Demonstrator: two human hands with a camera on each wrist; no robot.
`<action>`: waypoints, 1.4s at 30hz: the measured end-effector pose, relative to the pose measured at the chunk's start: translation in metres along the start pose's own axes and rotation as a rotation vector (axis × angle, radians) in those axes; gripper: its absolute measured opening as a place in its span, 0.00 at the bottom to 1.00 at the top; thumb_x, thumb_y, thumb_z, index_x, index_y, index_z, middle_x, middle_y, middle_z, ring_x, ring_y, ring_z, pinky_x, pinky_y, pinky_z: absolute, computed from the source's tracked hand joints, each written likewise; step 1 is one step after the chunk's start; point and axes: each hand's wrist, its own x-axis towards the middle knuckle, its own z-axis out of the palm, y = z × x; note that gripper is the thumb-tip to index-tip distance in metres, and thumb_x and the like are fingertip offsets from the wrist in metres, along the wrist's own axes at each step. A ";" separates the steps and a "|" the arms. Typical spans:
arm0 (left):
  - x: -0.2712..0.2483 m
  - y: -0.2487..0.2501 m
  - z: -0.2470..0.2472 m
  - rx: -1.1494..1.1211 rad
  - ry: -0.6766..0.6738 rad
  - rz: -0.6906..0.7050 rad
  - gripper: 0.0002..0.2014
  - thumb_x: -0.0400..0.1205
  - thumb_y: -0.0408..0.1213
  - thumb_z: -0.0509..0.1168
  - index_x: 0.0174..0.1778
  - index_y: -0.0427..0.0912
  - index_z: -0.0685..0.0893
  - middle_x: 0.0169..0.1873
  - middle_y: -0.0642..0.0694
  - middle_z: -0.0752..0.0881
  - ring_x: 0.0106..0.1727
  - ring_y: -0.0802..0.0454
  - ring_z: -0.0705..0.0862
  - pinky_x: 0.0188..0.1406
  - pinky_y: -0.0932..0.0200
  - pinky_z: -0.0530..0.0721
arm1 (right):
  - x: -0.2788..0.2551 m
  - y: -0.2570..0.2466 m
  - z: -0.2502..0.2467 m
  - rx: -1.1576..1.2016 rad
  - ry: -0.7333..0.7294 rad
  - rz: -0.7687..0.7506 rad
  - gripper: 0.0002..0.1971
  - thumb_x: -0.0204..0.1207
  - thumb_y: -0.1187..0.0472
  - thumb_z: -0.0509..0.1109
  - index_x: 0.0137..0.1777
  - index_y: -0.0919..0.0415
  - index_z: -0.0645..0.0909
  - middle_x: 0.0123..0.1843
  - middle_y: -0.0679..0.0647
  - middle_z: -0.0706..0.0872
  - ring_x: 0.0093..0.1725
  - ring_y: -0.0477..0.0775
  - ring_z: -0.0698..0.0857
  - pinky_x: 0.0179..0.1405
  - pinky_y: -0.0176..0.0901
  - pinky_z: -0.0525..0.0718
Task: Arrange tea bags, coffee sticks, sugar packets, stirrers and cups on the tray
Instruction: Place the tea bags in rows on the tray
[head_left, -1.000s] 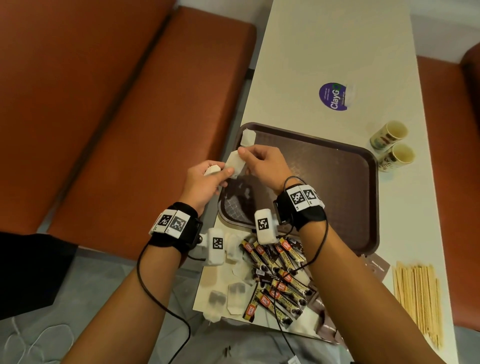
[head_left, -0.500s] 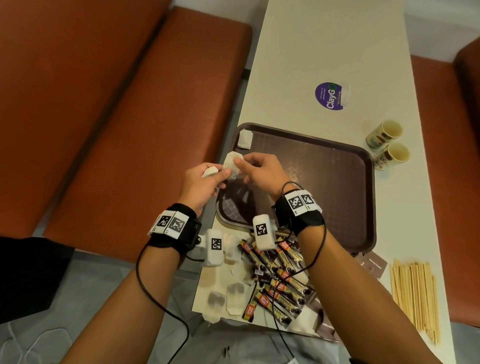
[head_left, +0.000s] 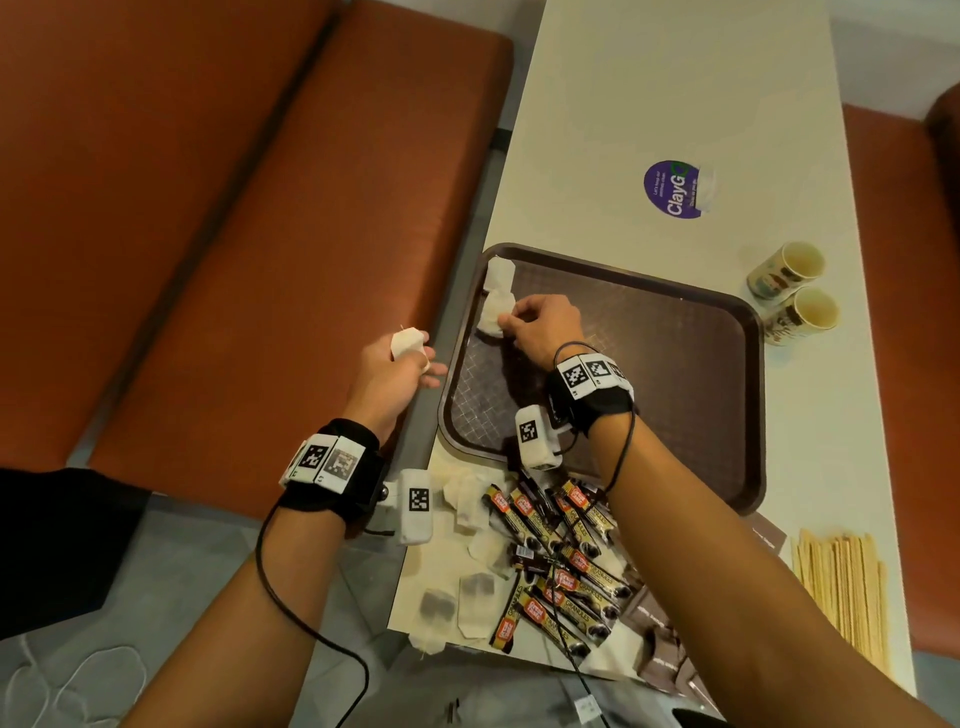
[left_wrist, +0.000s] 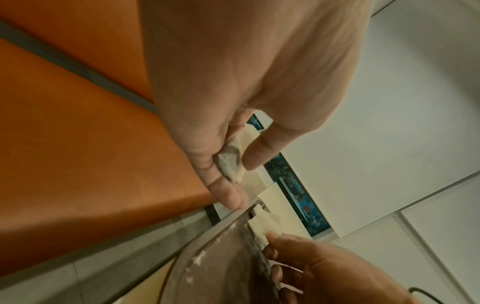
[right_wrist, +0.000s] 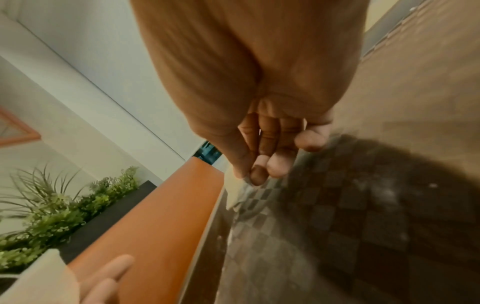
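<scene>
On the tray, at its far left corner, the right hand pinches a tea bag down beside another already there. Just off the tray's left edge, the left hand grips a spare tea bag. They look light, limp and tearable, so pinch a paper edge gently.

The tray lies on the desk, against its left edge, about midway along it. Two tea bags lie in the tray's far left corner, one just before the other. Two cups lie on their sides right of the tray, near the desk's right edge, touching each other. The stirrers lie at the near right edge. The coffee sticks lie heaped before the tray at the near end, with more tea bags left of them and sugar packets between the sticks and the stirrers. A sticker sits behind the tray.
</scene>
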 end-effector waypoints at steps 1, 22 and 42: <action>0.001 0.000 -0.001 -0.003 0.000 0.005 0.13 0.87 0.21 0.60 0.64 0.34 0.84 0.51 0.38 0.87 0.45 0.48 0.92 0.47 0.57 0.91 | 0.003 0.000 0.003 -0.027 -0.010 0.001 0.07 0.76 0.53 0.79 0.42 0.55 0.91 0.42 0.52 0.92 0.47 0.52 0.90 0.59 0.49 0.89; 0.006 -0.002 -0.005 0.026 0.017 0.008 0.09 0.86 0.26 0.70 0.57 0.43 0.87 0.54 0.43 0.90 0.49 0.50 0.93 0.58 0.51 0.92 | 0.017 -0.007 0.015 -0.055 0.109 0.124 0.05 0.73 0.55 0.81 0.43 0.54 0.89 0.48 0.52 0.91 0.51 0.47 0.88 0.56 0.35 0.83; -0.002 -0.006 0.000 -0.001 -0.055 0.057 0.08 0.85 0.33 0.73 0.59 0.36 0.89 0.45 0.40 0.94 0.41 0.50 0.93 0.45 0.57 0.93 | -0.054 -0.026 0.021 0.189 -0.026 -0.260 0.03 0.79 0.53 0.75 0.46 0.49 0.90 0.36 0.45 0.89 0.40 0.46 0.89 0.48 0.47 0.89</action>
